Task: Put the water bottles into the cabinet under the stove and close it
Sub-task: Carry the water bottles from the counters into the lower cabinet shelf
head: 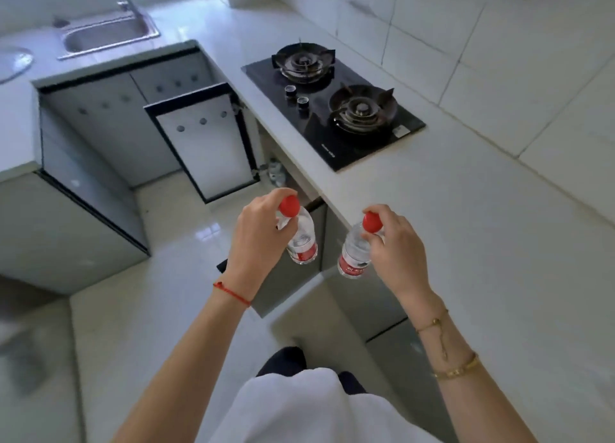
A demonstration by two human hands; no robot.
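Both hands, left (258, 233) and right (396, 243), reach forward, each gripping a hanging water bottle (301, 239) (355, 253) by its neck.

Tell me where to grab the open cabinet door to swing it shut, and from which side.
Take the cabinet door by its free edge, the left one in view; the hinges sit on the right by the stove. Come from the floor side and push toward the counter. Both hands hold bottles now, so free one first.
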